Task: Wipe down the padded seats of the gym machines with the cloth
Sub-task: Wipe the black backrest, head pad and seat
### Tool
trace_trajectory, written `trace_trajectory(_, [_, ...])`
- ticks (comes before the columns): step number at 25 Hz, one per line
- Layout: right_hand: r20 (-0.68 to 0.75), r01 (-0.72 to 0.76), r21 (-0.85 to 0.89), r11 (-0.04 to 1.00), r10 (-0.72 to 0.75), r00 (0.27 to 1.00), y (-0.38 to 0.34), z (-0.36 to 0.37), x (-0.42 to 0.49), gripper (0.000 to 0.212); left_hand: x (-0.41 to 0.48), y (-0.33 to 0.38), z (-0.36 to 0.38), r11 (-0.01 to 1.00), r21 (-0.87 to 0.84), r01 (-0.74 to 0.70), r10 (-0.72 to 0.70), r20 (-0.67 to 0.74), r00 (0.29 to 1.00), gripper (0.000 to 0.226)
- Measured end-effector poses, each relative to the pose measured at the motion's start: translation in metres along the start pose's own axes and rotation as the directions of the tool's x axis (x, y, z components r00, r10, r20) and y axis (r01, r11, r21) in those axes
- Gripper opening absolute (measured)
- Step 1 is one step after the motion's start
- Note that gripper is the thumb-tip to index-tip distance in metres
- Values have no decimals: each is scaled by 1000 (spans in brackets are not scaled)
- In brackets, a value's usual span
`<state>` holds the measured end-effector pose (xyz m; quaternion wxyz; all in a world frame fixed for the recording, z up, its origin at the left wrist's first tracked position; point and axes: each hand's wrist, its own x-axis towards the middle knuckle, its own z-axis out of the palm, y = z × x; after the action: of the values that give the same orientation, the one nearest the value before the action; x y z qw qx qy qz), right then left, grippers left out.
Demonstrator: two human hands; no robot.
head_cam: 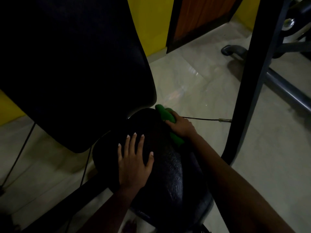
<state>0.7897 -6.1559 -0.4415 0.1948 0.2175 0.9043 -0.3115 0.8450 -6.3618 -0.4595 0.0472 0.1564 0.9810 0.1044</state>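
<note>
A black padded seat (170, 174) of a gym machine fills the lower middle of the head view, with its tall black back pad (72, 64) rising at the upper left. My left hand (134, 160) lies flat on the seat's left half, fingers spread and straight. My right hand (180, 126) grips a bunched green cloth (165, 115) against the seat's far right edge. A further fold of the cloth shows below my wrist.
A black frame post (252, 81) of the machine stands close on the right. A thin cable (200, 118) runs from behind my right hand to that post. Grey machine bars (286, 88) lie on the pale tiled floor (193, 78). Yellow wall and a wooden door are beyond.
</note>
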Motion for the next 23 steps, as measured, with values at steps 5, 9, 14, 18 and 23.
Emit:
trace_trajectory(5, [-172, -129, 18, 992, 130, 976, 45, 10, -88, 59, -2, 3, -1, 1000, -22, -7, 7, 28, 1000, 63])
trace_trajectory(9, [-198, -180, 25, 983, 181, 963, 48, 13, -103, 59, -15, 8, -8, 996, -55, -72, 73, 13, 997, 62])
trace_trajectory(14, [-118, -138, 130, 982, 154, 981, 52, 5, -107, 60, -87, 48, -7, 985, -94, -145, 142, -37, 989, 60])
trace_trajectory(18, [-239, -155, 366, 918, 254, 937, 69, 26, -157, 60, -85, 46, -3, 990, -63, -124, 117, -101, 988, 58])
trace_trajectory(23, [-581, 15, 423, 906, 259, 772, 69, 85, -215, 65, -86, 49, 3, 990, -96, -105, 93, -122, 988, 58])
